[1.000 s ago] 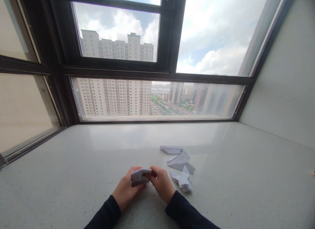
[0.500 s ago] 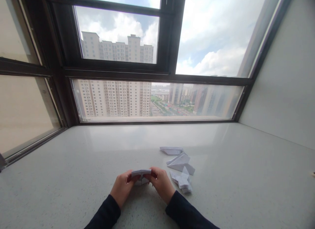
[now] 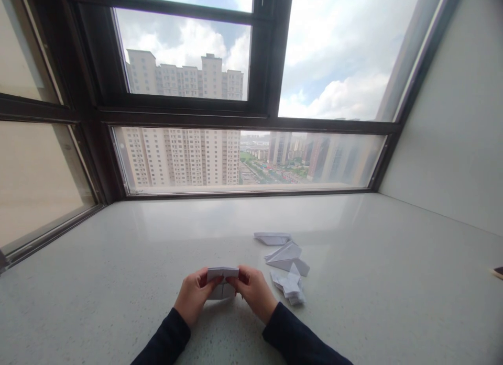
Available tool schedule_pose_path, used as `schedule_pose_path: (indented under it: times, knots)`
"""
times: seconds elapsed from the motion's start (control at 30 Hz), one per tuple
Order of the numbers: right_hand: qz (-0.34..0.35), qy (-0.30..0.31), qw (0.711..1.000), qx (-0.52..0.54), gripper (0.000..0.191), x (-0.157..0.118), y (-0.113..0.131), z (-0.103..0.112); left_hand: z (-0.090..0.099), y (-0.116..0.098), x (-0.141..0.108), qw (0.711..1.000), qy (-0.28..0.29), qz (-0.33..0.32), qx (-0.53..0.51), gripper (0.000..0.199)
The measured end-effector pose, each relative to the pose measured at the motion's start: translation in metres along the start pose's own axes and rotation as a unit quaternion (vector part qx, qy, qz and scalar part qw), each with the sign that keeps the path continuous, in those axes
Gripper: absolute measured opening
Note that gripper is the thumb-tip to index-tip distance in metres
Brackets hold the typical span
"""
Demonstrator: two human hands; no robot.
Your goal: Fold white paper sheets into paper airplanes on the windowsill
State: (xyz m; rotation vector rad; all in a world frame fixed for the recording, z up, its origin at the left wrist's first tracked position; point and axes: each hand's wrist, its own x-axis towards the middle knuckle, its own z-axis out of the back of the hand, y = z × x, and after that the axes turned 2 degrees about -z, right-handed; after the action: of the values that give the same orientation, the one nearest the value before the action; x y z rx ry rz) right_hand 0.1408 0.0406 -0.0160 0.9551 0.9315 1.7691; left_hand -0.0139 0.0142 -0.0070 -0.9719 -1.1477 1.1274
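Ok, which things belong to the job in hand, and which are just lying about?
In hand:
folded white paper rectangle, between left hand and right hand

Lying about, apparently:
narrow folded white paper strip
pointed folded white paper piece
star-shaped folded white paper
small dark object, right edge, unclear

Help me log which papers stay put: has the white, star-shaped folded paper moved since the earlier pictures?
No. Against the dark window frame, the white, star-shaped folded paper keeps its place; both merely shift slightly left together in view.

pale speckled ledge [image 3: 137, 260]
on it: a slim folded paper [image 3: 271, 239], a pointed folded paper [image 3: 285, 256] and, nearest, a star-topped stack [image 3: 291, 286]
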Motion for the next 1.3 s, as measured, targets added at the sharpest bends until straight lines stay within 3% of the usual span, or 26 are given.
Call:
schedule_pose_path:
  times: [0.23, 0.4, 0.47, 0.63, 0.8, 1.13, 1.3]
  knots:
    - [-0.073, 0.097, 0.987, 0.106, 0.005, -0.011, 0.01, 0.021, -0.006, 0.0, -0.001, 0.994, 0.089, 0.03, -0.054, 0.041]
    - [-0.153, 0.193, 0.967, 0.066, 0.006, -0.044, 0.007, 0.057, -0.006, -0.003, -0.002, 0.996, 0.082, 0.025, -0.004, 0.048]
    - [-0.188, 0.203, 0.96, 0.032, 0.005, -0.06, 0.0, 0.072, -0.006, -0.006, -0.002, 0.998, 0.065, 0.018, 0.008, 0.047]
    - [-0.232, 0.179, 0.955, -0.053, 0.003, -0.088, -0.016, 0.11, -0.004, -0.014, -0.002, 0.999, -0.049, -0.002, 0.001, 0.042]
    - [-0.276, 0.104, 0.942, -0.162, 0.002, -0.092, -0.028, 0.137, 0.003, -0.012, 0.0, 0.993, -0.114, 0.012, -0.036, 0.039]
    - [-0.229, 0.1, 0.903, -0.35, 0.007, -0.083, -0.015, 0.138, 0.008, -0.009, 0.001, 0.982, -0.175, 0.022, -0.069, 0.037]
    - [-0.225, 0.035, 0.889, -0.396, 0.015, -0.088, -0.01, 0.133, 0.007, -0.009, 0.001, 0.981, -0.174, 0.027, -0.078, 0.035]
